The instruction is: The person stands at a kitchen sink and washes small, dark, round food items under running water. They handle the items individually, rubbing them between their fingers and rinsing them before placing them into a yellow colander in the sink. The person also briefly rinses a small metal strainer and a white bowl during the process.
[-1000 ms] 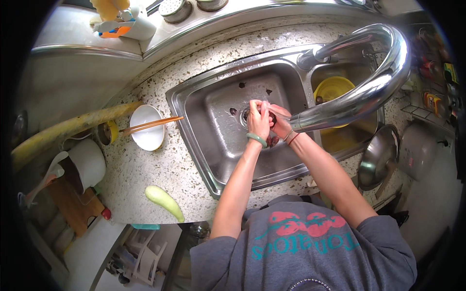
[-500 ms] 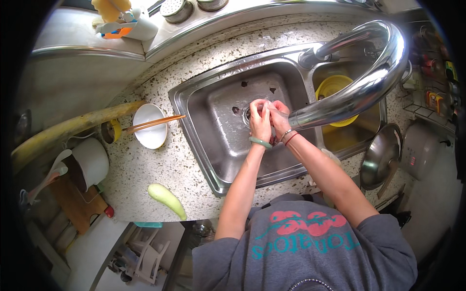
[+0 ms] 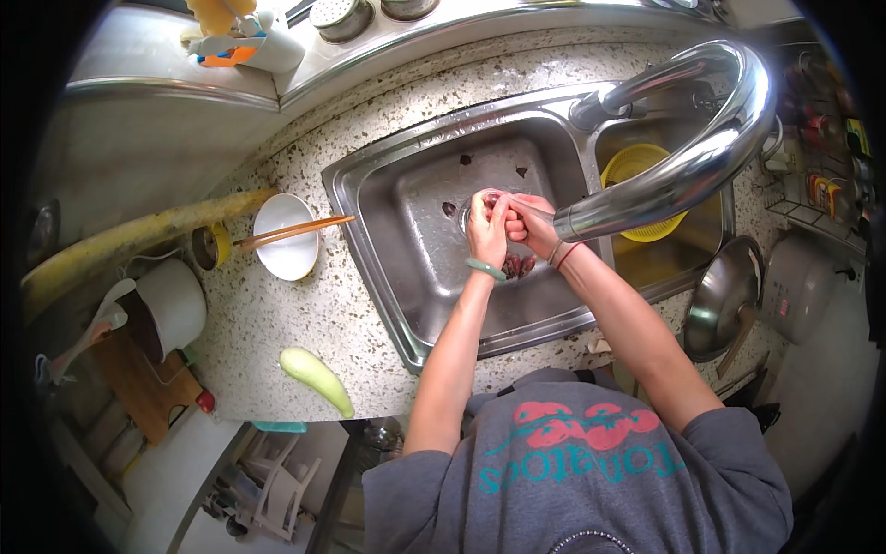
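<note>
The dark red piece (image 3: 492, 198) is showing over the sink (image 3: 406, 254), pinched in the left hand (image 3: 486, 231); the right hand (image 3: 531, 222) is meeting it, its grip impossible to tell. Hidden moments ago, the piece is now emerging, suggesting handling is continuing. A small heap (image 3: 519, 267) is lying at six o'clock, the faucet (image 3: 683, 205) arching at three.

The grey short-sleeved shirt (image 3: 591, 510) bore red fruit (image 3: 602, 436) and teal lettering (image 3: 579, 462); a beaded strand (image 3: 591, 533) curved at the neck, a green bangle (image 3: 485, 270) circled the left wrist (image 3: 478, 284), a red cord (image 3: 567, 256) the right.
</note>
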Demonstrator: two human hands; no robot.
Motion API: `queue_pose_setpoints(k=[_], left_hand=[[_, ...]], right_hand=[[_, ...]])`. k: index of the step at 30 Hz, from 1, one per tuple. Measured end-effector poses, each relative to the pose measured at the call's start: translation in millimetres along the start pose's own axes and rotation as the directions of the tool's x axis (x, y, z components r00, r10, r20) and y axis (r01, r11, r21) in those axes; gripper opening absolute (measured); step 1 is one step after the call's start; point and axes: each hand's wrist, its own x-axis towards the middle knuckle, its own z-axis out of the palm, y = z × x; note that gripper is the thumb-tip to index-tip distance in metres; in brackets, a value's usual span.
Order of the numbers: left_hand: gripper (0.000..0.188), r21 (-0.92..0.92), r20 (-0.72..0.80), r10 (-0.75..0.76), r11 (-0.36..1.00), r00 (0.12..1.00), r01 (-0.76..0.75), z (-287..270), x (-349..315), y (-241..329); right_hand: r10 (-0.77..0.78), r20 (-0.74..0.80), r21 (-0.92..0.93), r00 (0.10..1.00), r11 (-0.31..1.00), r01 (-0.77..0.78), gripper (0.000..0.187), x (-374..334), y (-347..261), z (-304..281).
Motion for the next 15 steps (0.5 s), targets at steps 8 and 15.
queue_pose_setpoints(k=[8,15], left_hand=[[0.034,0.335,-0.021,-0.059,0.940,0.998,0.063,-5,6,13],[0.042,-0.336,0.163,-0.462,0.805,0.872,0.490,-20,8,-2]], right_hand=[[0.003,-0.162,-0.001,0.987,1.000,-0.003,0.025,-10,19,8],[-0.028,-0.272,-0.106,0.962,0.994,-0.001,0.022,-8,18,11]])
